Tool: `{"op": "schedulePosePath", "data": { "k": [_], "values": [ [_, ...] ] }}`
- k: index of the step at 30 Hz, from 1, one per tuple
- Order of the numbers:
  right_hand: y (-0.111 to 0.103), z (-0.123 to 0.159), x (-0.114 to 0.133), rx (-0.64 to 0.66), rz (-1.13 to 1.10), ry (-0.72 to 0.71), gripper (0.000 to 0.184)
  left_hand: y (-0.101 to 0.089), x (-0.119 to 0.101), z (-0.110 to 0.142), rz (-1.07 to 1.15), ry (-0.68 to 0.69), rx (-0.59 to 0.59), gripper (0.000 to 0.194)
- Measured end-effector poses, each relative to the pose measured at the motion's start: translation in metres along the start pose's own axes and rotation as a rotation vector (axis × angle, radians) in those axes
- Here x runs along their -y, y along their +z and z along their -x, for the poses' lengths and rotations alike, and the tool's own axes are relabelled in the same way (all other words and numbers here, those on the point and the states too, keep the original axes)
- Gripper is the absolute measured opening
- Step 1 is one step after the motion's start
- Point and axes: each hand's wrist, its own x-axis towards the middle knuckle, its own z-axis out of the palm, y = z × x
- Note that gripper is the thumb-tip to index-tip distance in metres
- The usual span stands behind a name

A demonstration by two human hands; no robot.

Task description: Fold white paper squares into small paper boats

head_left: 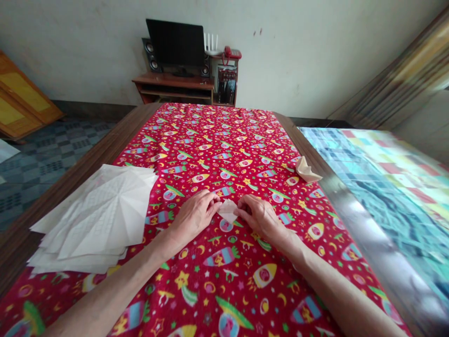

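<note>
A small folded piece of white paper (228, 211) lies low over the red patterned cloth, between my two hands. My left hand (199, 209) pinches its left corner with thumb and bent fingers. On the opposite side, my right hand (258, 214) has its fingers closed at the right corner. The paper is roughly diamond-shaped, with fold lines and a notched top edge. To the left, a stack of creased white paper sheets (135, 201) rests on the cloth; the top sheet has creases fanning out from one point. A folded cream paper shape (306, 169) sits near the table's right edge.
The red cloth (224, 262) covers most of a dark wooden table (115, 140). Past its far end stand a monitor (177, 44) with speakers on a desk (171, 82) and a red telephone (228, 51). A bed (372, 187) adjoins on the right; a yellow cabinet (24, 98) stands left.
</note>
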Motion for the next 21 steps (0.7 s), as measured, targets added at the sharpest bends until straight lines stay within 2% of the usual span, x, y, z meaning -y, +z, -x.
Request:
{"op": "schedulePosePath", "data": {
  "k": [2, 8, 12, 16, 21],
  "values": [
    [0.001, 0.000, 0.000, -0.006, -0.014, 0.004, 0.010, 0.003, -0.002, -0.004, -0.003, 0.018, -0.017, 0.009],
    [-0.004, -0.001, 0.000, 0.021, -0.098, 0.032, 0.015, 0.012, 0.000, -0.015, 0.004, 0.046, 0.028, 0.008],
    [-0.006, -0.005, 0.002, -0.015, -0.193, 0.060, 0.020, 0.011, 0.000, -0.016, 0.125, 0.018, 0.019, 0.005],
    [-0.004, -0.009, 0.006, -0.034, -0.291, 0.047, 0.012, 0.010, -0.005, -0.016, 0.299, 0.043, 0.028, 0.004],
    [-0.002, -0.009, 0.010, -0.102, -0.367, 0.104, 0.014, 0.005, -0.010, -0.015, 0.358, 0.051, -0.039, 0.005]
  ]
}}
